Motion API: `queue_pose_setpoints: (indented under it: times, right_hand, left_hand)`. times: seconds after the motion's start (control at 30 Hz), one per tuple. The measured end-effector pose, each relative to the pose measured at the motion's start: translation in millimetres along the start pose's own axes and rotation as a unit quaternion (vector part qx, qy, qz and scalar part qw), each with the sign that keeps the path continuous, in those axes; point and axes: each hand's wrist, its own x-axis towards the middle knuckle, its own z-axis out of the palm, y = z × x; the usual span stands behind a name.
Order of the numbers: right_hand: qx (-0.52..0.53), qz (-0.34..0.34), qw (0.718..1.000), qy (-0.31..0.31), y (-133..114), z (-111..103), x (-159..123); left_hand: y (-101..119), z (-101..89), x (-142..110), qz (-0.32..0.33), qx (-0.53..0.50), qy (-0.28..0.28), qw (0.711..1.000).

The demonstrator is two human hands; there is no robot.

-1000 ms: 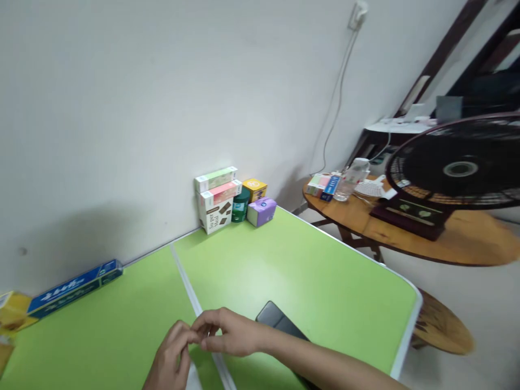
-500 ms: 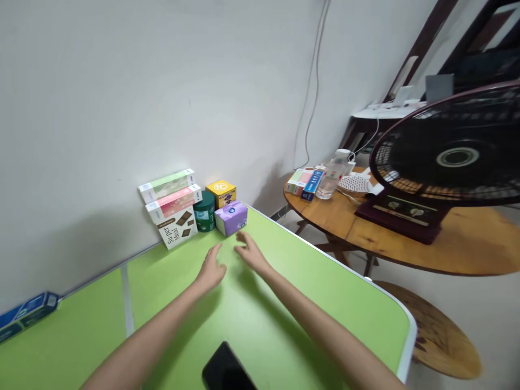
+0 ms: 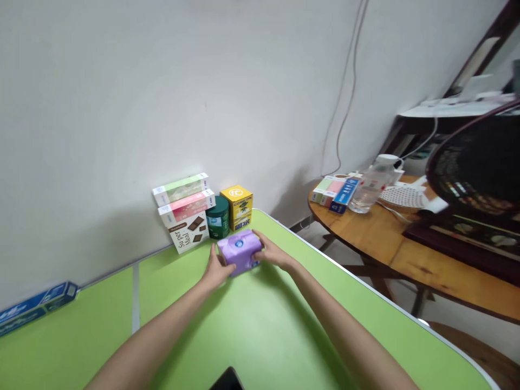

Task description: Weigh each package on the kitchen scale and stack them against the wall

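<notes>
Between my two hands is a purple tissue pack [image 3: 240, 252], tilted a little in front of the other goods. My left hand [image 3: 218, 268] grips its left end, and my right hand [image 3: 271, 252] grips its right end. Just behind the pack are a dark green canister [image 3: 218, 218] and a yellow box [image 3: 239, 208]. To their left stands a white box [image 3: 187, 232] printed "Super Meal" with chocolate pieces. Leaning there too are a pink-and-white box [image 3: 187, 206] and a green-and-white box [image 3: 181, 188].
Everything stands on a green table [image 3: 244, 325] against the wall. A blue box [image 3: 38, 307] lies at the left, and a black phone-like object [image 3: 228, 380] at the bottom edge. A wooden table [image 3: 365, 238] on the right holds a plastic bottle [image 3: 371, 184], small boxes and a fan [image 3: 483, 162].
Both hands have reached forward and closed on the purple tissue pack. It has come away from the yellow box, toward me. The view has shifted left.
</notes>
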Motion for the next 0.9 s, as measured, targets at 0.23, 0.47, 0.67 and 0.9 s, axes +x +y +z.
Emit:
queue_pose_setpoints:
  times: [0.23,0.47,0.67,0.9]
  right_hand:
    - [0.050,0.020,0.964,-0.259,-60.1,79.1,-91.2]
    - [-0.066,-0.015,0.945,-0.319,-135.9,198.4,-167.0]
    - [-0.075,-0.021,0.926,-0.370,-156.1,269.5,-205.6]
    - [-0.120,0.046,0.899,-0.418,-149.8,292.7,-230.3]
  left_hand:
    - [18.5,-105.0,-147.7,-0.010,0.035,-0.079,0.996]
    - [58.2,-210.9,-317.0,-0.067,0.178,-0.002,0.982]
    - [25.9,-255.0,-393.4,-0.068,0.181,0.073,0.979]
    - [-20.3,-269.3,-424.4,-0.083,0.163,0.097,0.978]
